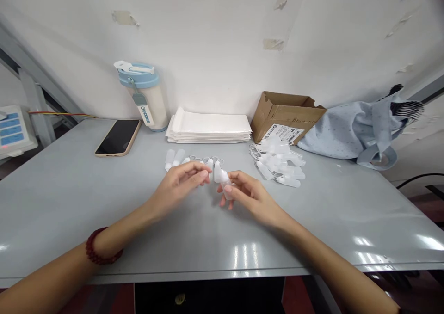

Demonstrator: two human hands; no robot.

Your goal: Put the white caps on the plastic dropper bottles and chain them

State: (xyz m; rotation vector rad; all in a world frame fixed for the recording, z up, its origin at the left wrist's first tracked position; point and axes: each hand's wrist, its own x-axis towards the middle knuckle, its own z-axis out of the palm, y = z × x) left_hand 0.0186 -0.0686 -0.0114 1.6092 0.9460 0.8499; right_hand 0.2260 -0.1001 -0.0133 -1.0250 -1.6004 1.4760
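My right hand (248, 194) grips a small translucent bottle (226, 184) with a white cap between thumb and fingers, tilted over the table. Opposite it, my left hand (185, 181) has loosely curved fingers with nothing visible in them, apart from that bottle. Just beyond both hands lies a row of similar small white bottles (179, 157), some with thin metal rings; my left hand hides part of the row. Another white bottle (217, 171) from this row lies right beside the held one. To the right, a loose pile of the same ringed bottles (279, 163) rests on the table.
On the grey table (156, 244), a phone (118, 137) and a blue-lidded tumbler (147, 96) stand left. A stack of white envelopes (210, 126) lies against the wall. An open cardboard box (286, 115) and a light-blue cloth bag (347, 129) are behind the pile.
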